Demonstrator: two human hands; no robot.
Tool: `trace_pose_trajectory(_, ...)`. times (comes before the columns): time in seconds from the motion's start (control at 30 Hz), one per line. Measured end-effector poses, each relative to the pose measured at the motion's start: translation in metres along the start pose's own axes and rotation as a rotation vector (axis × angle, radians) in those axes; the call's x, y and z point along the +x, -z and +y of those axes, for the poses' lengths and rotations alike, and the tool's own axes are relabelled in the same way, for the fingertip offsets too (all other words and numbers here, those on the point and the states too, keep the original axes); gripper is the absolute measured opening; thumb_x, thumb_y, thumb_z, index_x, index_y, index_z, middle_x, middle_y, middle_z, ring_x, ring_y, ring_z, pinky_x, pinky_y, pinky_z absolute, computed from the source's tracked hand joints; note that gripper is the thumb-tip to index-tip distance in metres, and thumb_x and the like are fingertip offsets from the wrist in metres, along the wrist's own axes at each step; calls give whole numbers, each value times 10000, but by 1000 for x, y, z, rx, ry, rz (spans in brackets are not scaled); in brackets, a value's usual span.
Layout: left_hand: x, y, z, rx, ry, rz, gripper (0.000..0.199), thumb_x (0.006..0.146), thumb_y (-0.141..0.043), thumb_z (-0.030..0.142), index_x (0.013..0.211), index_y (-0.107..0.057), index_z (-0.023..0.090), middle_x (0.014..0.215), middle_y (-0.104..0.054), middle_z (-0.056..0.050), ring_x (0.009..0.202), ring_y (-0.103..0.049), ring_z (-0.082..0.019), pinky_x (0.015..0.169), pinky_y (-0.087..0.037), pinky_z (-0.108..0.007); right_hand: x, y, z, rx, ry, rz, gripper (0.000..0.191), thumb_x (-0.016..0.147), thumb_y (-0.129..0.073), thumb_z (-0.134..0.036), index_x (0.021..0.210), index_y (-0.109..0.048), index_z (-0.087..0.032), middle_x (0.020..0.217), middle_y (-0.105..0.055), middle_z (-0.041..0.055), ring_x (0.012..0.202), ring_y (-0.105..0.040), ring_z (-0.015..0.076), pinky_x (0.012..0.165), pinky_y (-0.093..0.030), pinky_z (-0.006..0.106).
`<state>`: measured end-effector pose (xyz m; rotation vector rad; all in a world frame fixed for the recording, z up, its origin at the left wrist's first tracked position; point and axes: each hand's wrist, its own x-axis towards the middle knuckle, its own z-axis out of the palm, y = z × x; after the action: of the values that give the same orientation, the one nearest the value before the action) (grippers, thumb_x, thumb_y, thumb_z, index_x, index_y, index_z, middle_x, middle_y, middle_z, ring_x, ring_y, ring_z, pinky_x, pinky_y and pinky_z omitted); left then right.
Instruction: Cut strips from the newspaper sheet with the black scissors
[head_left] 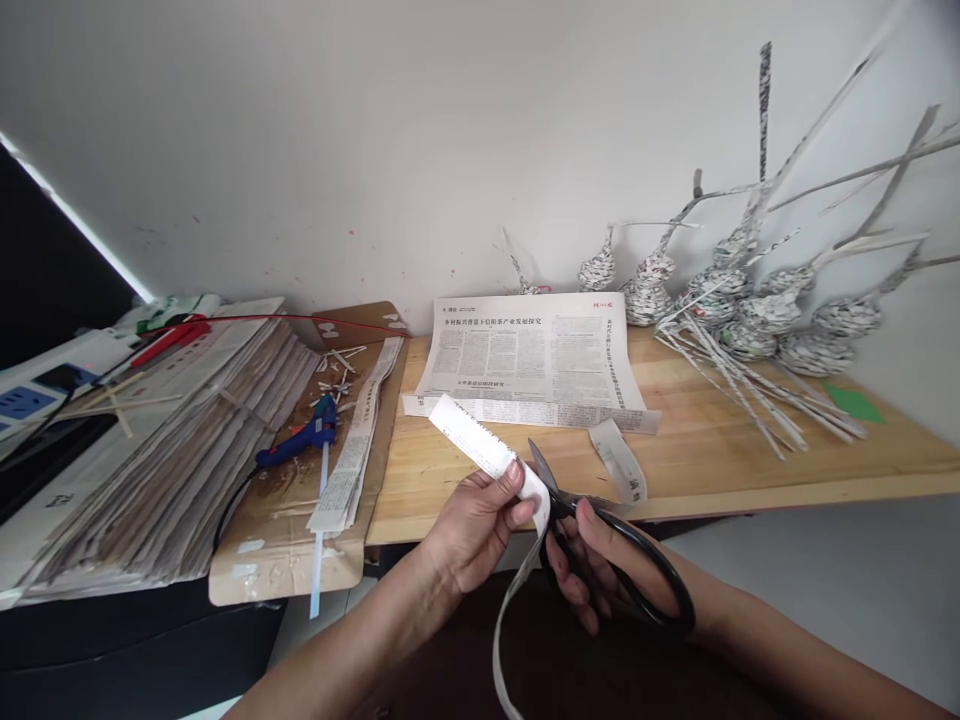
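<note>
Fingers of the left hand [472,530] are pinched down with no gap that I can see, thumb on top, gripping a newspaper strip [472,440] partway along. Right hand [589,570] has its fingers curled around the black handles of the scissors [552,484]; can't tell exactly which fingers sit in which loop. One blade points up and away, just beside the strip; can't tell how far the blades are parted or if they touch paper. Strip location: upper end angled out over the front of the counter [420,490], then bends near the scissors, tail hanging below the counter edge. Handling, my read: very light, limp along its length, creases and tears easily, dry so not very slippery. Best hold is a flat thumb pinch close to the blades, keeping that bit taut; far end would just flop. Scissors should be rigid and the heavier item, so take them by the loops, clear of the edges. Short paper offcut [621,462] and newspaper sheet [517,360] lie beyond the hands.
</note>
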<state>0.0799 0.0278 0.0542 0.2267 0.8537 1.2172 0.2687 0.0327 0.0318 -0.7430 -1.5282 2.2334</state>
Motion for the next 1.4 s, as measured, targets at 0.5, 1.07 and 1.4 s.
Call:
trace_pose_trajectory(0.5, 3, 7, 5, -15, -47, 18, 276, 776, -824, 328, 947, -737, 130, 732, -663, -1, 613, -650, -87, 531, -594, -166, -11, -7, -17, -162, -47, 75, 615, 919, -409, -762, 718, -474, -184, 506, -461, -59, 327, -434, 60, 322, -298, 155)
trace_pose_trajectory(1.07, 0, 2, -4, 57, 18, 26, 399, 474, -988, 197, 767, -742, 83, 729, -713, -24, 644, -670, -76, 598, -552, -114, -10, -8, -9, -144, -9, 102, 655, 927, -334, -783, 740, -506, -179, 519, -481, -44, 363, -463, 71, 360, -314, 170)
trace_pose_trajectory(1.4, 0, 10, -1, 75, -21, 17, 409, 620, -925, 376, 878, -730, 126, 776, -717, -21, 596, -658, -86, 515, -557, -147, -14, -9, -16, -175, -49, 108, 642, 907, -403, -782, 730, -506, -173, 517, -479, -51, 374, -451, 64, 385, -328, 172)
